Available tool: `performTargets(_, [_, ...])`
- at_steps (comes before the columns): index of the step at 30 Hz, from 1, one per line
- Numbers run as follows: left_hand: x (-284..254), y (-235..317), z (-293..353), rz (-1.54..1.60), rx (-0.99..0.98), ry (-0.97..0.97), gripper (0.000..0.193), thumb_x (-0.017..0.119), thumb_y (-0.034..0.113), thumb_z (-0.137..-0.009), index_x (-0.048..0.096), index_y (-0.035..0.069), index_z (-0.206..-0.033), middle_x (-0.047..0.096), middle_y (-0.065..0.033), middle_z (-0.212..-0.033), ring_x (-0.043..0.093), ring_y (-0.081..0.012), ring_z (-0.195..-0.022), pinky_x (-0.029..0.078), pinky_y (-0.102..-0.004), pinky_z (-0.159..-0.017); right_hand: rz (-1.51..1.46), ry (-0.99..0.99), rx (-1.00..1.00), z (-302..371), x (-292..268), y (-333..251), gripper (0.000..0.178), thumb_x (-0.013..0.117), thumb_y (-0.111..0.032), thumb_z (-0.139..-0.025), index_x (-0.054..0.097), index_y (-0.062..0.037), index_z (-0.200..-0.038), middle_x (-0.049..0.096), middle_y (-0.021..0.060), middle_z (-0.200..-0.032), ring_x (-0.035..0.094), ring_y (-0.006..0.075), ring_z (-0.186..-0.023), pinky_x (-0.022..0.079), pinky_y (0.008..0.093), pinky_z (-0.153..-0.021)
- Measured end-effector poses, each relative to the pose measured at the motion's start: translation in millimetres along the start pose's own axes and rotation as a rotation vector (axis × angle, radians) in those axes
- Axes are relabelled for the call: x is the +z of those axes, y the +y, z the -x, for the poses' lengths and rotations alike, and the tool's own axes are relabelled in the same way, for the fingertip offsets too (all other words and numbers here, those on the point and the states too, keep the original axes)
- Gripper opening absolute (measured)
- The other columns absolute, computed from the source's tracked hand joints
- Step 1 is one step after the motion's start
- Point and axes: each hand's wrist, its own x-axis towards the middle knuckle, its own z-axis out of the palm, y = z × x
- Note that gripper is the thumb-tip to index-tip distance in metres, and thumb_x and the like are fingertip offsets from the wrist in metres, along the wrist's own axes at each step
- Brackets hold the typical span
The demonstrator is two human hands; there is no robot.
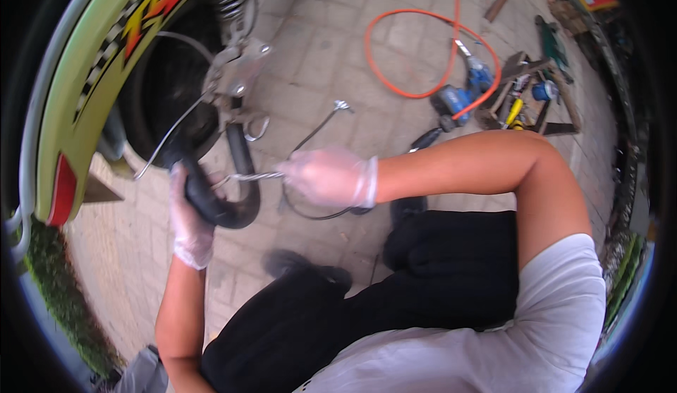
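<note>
My left hand [190,213], in a clear glove, is wrapped round a thick black rubber tube [243,210], which looks like an inner tube. It bends in a U beside the rear wheel [151,90] of a yellow-green scooter or motorbike [53,139]. My right hand [328,174], also gloved and slightly blurred, is closed on a twisted metal rod [259,176]. The rod's far end reaches the tube beside my left fingers; whether it goes in cannot be seen. A thin dark cable [314,133] with a metal end lies on the paving by my right hand.
An orange hose [367,47] loops across the paving to a blue power tool [455,100]. Right of it stands a wooden toolbox [564,97] with a yellow-handled tool inside. A coil spring [229,2] and a bare wire [166,139] are by the wheel.
</note>
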Motion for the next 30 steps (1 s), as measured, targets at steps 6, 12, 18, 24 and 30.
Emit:
performTargets(6, [0.9,-5.8,-14.0,0.030,0.086,0.156,0.043,0.059,0.050,-0.094,0.059,0.009,-0.103,0.065,-0.0068,-0.073,0.056,-0.0152,-0.050,0.048,-0.0253,-0.048,-0.171,-0.131,0.112,-7.8,6.1,-4.8,0.013,0.057,-0.013,-0.085,0.064,-0.0028,-0.089,0.065,0.0188,-0.082,0.064,0.0401,-0.079,0.051,0.0493,-0.068])
performTargets(12, [-4.2,-5.8,-13.0,-0.059,0.105,0.111,0.042,0.061,0.052,-0.093,0.060,0.011,-0.098,0.061,-0.0031,-0.071,0.052,-0.0119,-0.050,0.043,-0.0229,-0.047,-0.177,-0.126,0.156,-11.7,15.8,-4.5,0.012,0.060,-0.012,-0.080,0.065,-0.0031,-0.085,0.065,0.0185,-0.077,0.064,0.0400,-0.076,0.050,0.0487,-0.066])
performTargets(18, [16.2,3.4,0.8,-0.083,0.054,0.145,0.043,0.061,0.053,-0.092,0.060,0.011,-0.098,0.058,-0.0013,-0.070,0.051,-0.0113,-0.052,0.042,-0.0225,-0.047,-0.191,-0.122,0.113,-14.6,16.9,-2.4,0.013,0.060,-0.013,-0.079,0.065,-0.0024,-0.084,0.066,0.0192,-0.077,0.064,0.0405,-0.075,0.050,0.0496,-0.065])
performTargets(24, [41.1,17.6,29.6,-0.311,0.213,-0.025,0.040,0.044,0.044,-0.100,0.056,0.007,-0.090,0.048,-0.0021,-0.079,0.050,-0.0175,-0.076,0.044,-0.0332,-0.070,-0.199,-0.169,0.128,-17.5,20.1,1.5,0.014,0.058,-0.014,-0.080,0.065,-0.0020,-0.085,0.066,0.0196,-0.078,0.064,0.0417,-0.077,0.051,0.0501,-0.067])
performTargets(30, [53.0,18.0,34.8,-0.315,0.211,-0.039,0.034,0.043,0.040,-0.100,0.053,0.010,-0.086,0.049,-0.0015,-0.076,0.050,-0.0170,-0.071,0.044,-0.0324,-0.068,-0.198,-0.101,0.109,-18.8,25.1,3.4,0.015,0.058,-0.015,-0.081,0.066,-0.0023,-0.082,0.065,0.0217,-0.078,0.063,0.0436,-0.077,0.050,0.0513,-0.067])
